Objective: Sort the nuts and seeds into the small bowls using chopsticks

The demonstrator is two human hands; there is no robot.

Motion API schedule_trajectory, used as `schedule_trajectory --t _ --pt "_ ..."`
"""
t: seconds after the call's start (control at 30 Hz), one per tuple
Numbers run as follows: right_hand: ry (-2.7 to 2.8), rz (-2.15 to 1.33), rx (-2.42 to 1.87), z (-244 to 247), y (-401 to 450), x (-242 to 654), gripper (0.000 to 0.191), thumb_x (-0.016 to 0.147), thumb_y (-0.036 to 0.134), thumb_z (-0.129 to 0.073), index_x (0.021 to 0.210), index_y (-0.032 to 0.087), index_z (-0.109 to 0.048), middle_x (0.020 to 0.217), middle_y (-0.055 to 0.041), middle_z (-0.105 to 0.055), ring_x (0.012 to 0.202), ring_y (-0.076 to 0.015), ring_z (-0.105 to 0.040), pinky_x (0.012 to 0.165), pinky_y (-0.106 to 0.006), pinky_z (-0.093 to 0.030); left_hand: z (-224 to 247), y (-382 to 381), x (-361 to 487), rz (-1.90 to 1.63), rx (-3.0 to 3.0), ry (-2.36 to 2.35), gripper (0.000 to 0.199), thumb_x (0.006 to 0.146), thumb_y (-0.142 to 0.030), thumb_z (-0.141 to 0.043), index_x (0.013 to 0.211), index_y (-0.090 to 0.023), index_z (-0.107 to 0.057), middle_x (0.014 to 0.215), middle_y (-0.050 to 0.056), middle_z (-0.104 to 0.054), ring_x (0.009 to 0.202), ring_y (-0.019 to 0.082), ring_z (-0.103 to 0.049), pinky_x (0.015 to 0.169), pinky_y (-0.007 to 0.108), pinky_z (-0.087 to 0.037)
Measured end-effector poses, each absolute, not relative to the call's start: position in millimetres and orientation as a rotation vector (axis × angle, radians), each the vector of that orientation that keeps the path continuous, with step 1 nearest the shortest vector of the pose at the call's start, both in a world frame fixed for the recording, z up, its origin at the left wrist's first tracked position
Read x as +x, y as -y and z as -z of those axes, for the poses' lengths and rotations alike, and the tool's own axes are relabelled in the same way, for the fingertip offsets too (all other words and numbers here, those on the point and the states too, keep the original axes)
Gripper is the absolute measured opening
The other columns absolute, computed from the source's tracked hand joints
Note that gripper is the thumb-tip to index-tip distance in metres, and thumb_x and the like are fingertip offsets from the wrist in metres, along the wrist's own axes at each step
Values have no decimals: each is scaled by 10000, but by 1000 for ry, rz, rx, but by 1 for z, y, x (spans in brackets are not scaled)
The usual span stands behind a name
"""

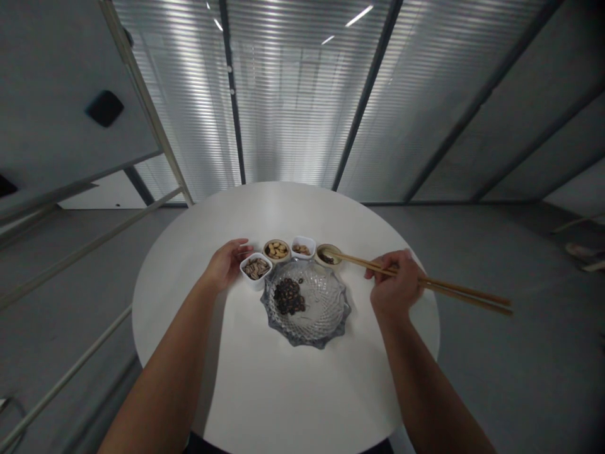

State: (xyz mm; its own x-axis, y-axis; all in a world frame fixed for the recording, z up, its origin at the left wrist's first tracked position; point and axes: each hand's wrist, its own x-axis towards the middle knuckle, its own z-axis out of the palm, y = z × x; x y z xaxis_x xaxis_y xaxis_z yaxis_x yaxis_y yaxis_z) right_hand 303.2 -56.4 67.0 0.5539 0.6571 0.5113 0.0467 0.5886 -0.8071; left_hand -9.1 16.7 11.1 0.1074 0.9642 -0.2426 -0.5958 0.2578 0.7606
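Observation:
My right hand (394, 284) grips a pair of wooden chopsticks (456, 293), whose tips reach into a small round bowl (328, 255) of dark seeds. My left hand (227, 263) lies on the white round table (227, 359), holding nothing, its fingertips next to a white square dish (256, 269) of striped sunflower seeds. Behind that dish stand a round bowl of peanuts (276, 250) and a white square dish of almonds (302, 248). A scalloped glass plate (326, 315) in the middle carries a pile of dark seeds (288, 296).
The round table stands on a grey floor (472, 315). Pale metal rails (70, 252) run along the left side. Behind the table is a glass wall with blinds (293, 107). Pale shoes (583, 255) show at the right edge.

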Motion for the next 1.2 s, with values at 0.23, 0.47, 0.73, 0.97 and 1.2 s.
schedule_trajectory --t 0.23,0.47,0.73,0.97,1.2 --pt "1253 -782 -931 -55 60 295 446 903 421 -452 532 185 -527 388 36 -430 349 -97 -419 383 -239 -309 -14 -14 -7 -1238 537 -836 187 757 -208 -623 924 -127 -642 823 101 -672 676 207 -649 611 329 -518" --pt "1461 -802 -1044 -42 58 296 468 913 486 -428 559 194 -522 422 24 -472 388 -105 -399 398 -246 -295 -16 -14 -7 -1234 531 -854 190 754 -203 -627 928 -129 -639 821 99 -671 675 204 -646 614 326 -518" --pt "1548 -778 -1092 -43 58 295 480 922 492 -416 558 194 -510 431 29 -441 431 -116 -446 446 -254 -338 -16 -13 -8 -1237 540 -844 206 749 -206 -634 940 -127 -632 820 97 -669 675 197 -642 612 314 -519" --pt "1527 -780 -1091 -45 60 291 465 923 482 -422 560 199 -493 425 31 -461 413 -119 -450 435 -257 -347 -17 -12 -9 -1243 538 -836 184 763 -193 -616 933 -124 -631 809 95 -669 666 193 -648 612 314 -523" --pt "1449 -768 -1089 -42 60 289 510 926 511 -386 534 200 -486 404 31 -463 393 -116 -459 432 -251 -369 -19 -11 -8 -1236 490 -828 202 752 -181 -626 946 -124 -643 799 96 -674 653 196 -651 603 317 -523"
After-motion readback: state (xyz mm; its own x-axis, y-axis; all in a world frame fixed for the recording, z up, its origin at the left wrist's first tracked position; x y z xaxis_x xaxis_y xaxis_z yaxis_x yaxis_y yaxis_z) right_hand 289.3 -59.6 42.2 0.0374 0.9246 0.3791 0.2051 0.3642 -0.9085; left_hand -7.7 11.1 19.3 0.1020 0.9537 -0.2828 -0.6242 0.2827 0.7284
